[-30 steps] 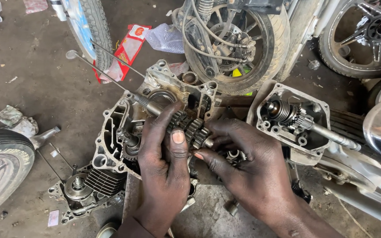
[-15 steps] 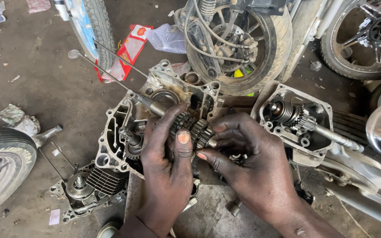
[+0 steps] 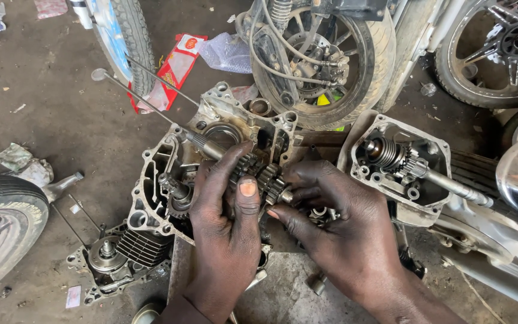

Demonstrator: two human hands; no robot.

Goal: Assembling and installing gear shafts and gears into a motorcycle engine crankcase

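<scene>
The gear cluster (image 3: 263, 174) sits over the open engine crankcase half (image 3: 169, 180) on the oily floor, gripped from both sides, your left hand (image 3: 226, 225) closed around its near end and your right hand (image 3: 337, 231) pinching its shaft tip with curled fingers.

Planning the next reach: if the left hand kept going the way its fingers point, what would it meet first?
The left hand points up-frame; beyond the gear cluster it grips, it would probably meet the crankcase half's bearing bore first. Depth unclear.
</scene>
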